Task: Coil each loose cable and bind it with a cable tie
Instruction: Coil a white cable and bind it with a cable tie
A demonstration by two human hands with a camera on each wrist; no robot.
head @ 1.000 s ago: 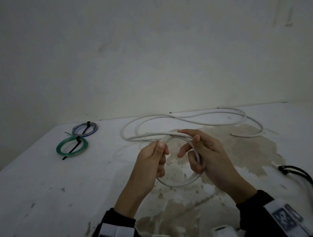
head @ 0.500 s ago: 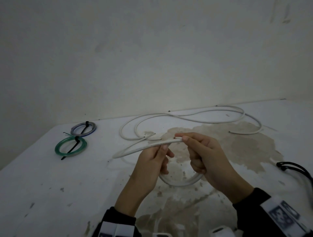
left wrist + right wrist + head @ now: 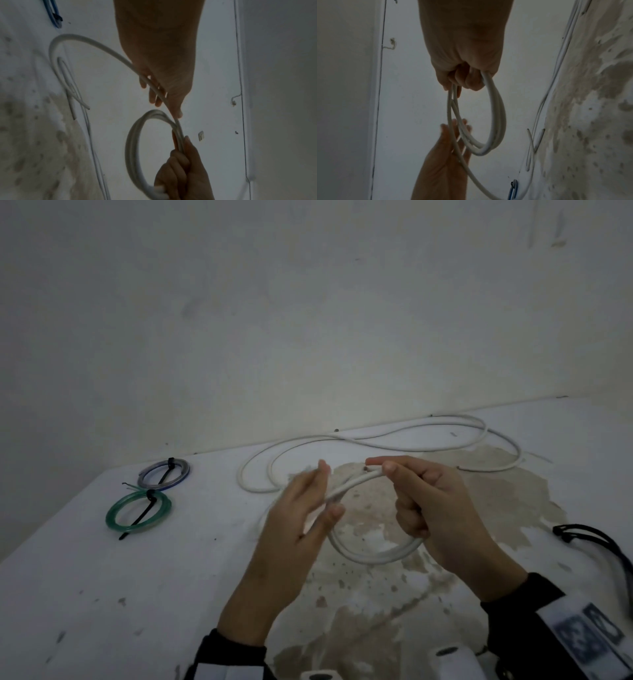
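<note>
Left hand (image 3: 301,518) has let go — fingers straight now, the cable (image 3: 346,489) sliding across them — while the right hand (image 3: 435,508) stays fisted on the coil (image 3: 373,556), centre frame (loose tail upper right). Another wrap coming.

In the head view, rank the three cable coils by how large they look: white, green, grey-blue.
1. White cable coil held in the right hand, though it is nearest the camera, so its lead is unsure.
2. Green cable coil on the white table.
3. Grey-blue cable coil, slightly smaller and farther away.
</note>
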